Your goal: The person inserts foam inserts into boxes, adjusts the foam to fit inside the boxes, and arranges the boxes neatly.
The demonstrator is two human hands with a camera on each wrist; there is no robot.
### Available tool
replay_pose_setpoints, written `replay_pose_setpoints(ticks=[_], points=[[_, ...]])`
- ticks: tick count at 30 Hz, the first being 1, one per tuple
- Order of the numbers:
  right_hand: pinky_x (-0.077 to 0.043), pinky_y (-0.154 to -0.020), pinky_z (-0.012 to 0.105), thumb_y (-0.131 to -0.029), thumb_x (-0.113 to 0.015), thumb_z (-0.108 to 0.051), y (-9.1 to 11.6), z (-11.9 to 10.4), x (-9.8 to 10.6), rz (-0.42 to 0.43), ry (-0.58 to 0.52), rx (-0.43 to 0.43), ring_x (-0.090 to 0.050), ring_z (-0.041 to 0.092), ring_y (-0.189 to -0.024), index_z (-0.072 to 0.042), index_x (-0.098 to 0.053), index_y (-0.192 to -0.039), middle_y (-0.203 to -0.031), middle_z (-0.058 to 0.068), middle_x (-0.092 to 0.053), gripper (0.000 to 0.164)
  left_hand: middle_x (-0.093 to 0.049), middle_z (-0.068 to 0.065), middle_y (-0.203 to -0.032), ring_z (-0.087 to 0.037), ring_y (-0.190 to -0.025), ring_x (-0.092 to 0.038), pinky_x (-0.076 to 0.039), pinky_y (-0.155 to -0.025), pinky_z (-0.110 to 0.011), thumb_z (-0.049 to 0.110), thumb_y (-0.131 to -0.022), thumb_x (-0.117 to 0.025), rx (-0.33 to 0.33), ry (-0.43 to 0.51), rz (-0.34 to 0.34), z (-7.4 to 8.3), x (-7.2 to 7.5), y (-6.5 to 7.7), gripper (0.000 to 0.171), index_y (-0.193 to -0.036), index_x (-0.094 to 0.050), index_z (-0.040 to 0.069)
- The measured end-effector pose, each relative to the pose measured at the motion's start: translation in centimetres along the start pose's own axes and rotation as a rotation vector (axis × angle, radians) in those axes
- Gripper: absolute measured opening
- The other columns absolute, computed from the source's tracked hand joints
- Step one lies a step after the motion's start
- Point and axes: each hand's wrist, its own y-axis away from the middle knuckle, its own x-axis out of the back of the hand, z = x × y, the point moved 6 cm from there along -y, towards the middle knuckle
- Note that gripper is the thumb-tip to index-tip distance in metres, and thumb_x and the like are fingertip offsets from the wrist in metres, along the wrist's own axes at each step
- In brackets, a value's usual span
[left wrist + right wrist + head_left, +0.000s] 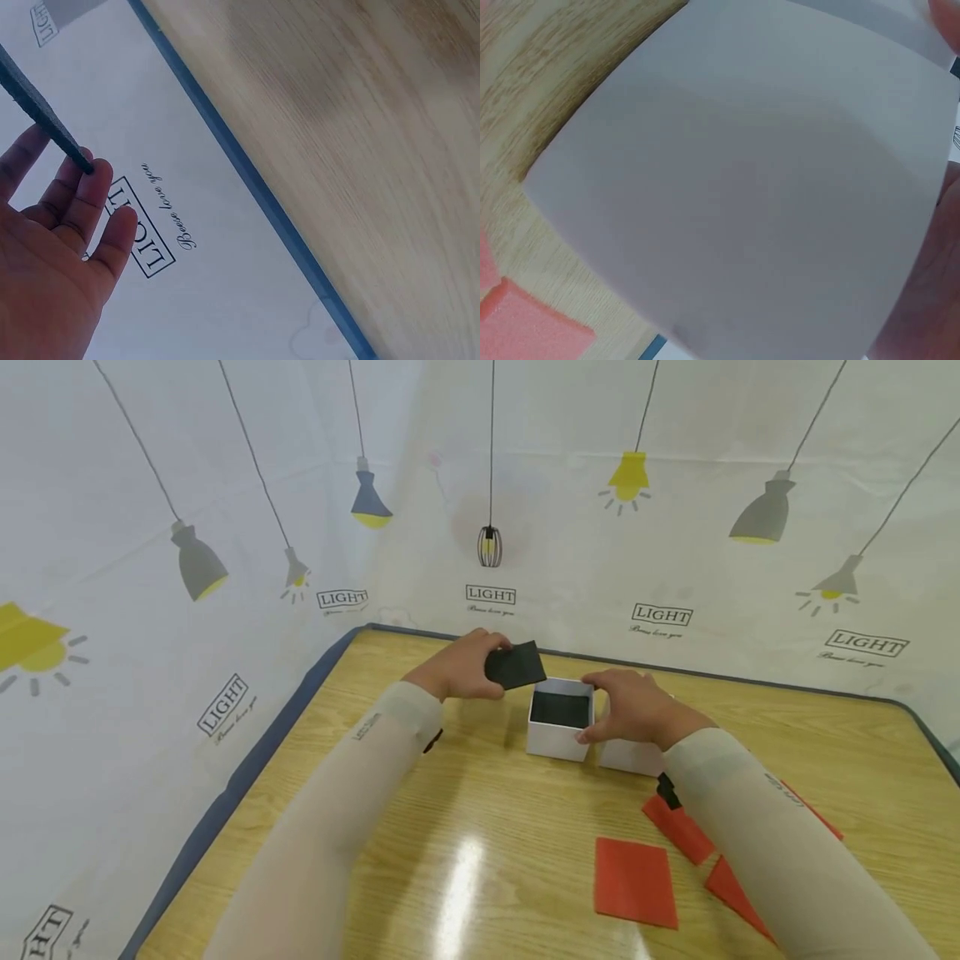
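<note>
My left hand (pixel 461 668) pinches a thin black square (pixel 517 666), raised beside an open white box (pixel 555 742). In the left wrist view the black square (pixel 37 109) is seen edge-on at the fingertips of the left hand (pixel 52 255). More black material (pixel 560 710) lies inside the box. My right hand (pixel 637 706) holds the box's right side, thumb at the front corner and fingers at the back. Under that hand stands a second white box (pixel 628 757), partly hidden. A white box face (pixel 742 187) fills most of the right wrist view.
Several red squares lie at the front right of the wooden table (pixel 405 827): one (pixel 635 882) in full sight, others partly under the right forearm. A blue edge (pixel 300 693) borders the table. Behind it hangs a white sheet (pixel 420 568) printed with lamps.
</note>
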Motion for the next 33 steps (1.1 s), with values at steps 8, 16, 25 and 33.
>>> replay_pose_setpoints(ticks=[8, 16, 25, 33], points=[[-0.009, -0.122, 0.076, -0.077, -0.092, -0.049, 0.1, 0.1, 0.1, 0.006, 0.004, 0.011, -0.043, 0.042, -0.147, -0.007, -0.049, -0.156, -0.152, 0.017, -0.058, 0.099, -0.051, -0.005, -0.143, -0.023, -0.114, -0.053, -0.048, -0.101, -0.041, 0.035, -0.08, -0.077, -0.044, -0.003, -0.01, 1.4, -0.3, -0.2, 0.078, -0.153, -0.051, 0.022], [-0.01, -0.121, 0.077, -0.077, -0.092, -0.05, 0.1, 0.0, 0.1, 0.006, 0.0, 0.027, -0.046, 0.042, -0.145, -0.007, -0.05, -0.155, -0.15, 0.017, -0.059, 0.099, -0.051, -0.006, -0.141, -0.022, -0.116, -0.052, -0.047, -0.104, -0.041, 0.033, -0.08, -0.074, -0.103, -0.017, -0.024, 3.0, -0.8, -0.1, 0.075, -0.151, -0.054, 0.02], [-0.012, -0.119, 0.079, -0.077, -0.091, -0.053, 0.1, -0.2, 0.2, 0.011, -0.003, 0.048, -0.048, 0.042, -0.144, -0.005, -0.049, -0.155, -0.149, 0.017, -0.06, 0.1, -0.052, -0.004, -0.138, -0.021, -0.113, -0.053, -0.049, -0.101, -0.039, 0.032, -0.08, -0.075, -0.149, -0.041, -0.055, 4.8, -1.6, -0.3, 0.075, -0.151, -0.055, 0.02], [-0.011, -0.118, 0.08, -0.076, -0.093, -0.051, 0.1, 0.0, 0.2, 0.018, -0.016, 0.049, -0.049, 0.041, -0.143, -0.006, -0.05, -0.154, -0.148, 0.015, -0.061, 0.1, -0.052, -0.003, -0.141, -0.02, -0.117, -0.053, -0.048, -0.103, -0.039, 0.034, -0.08, -0.077, -0.171, -0.089, -0.08, 5.4, -2.9, -0.7, 0.072, -0.148, -0.057, 0.025]])
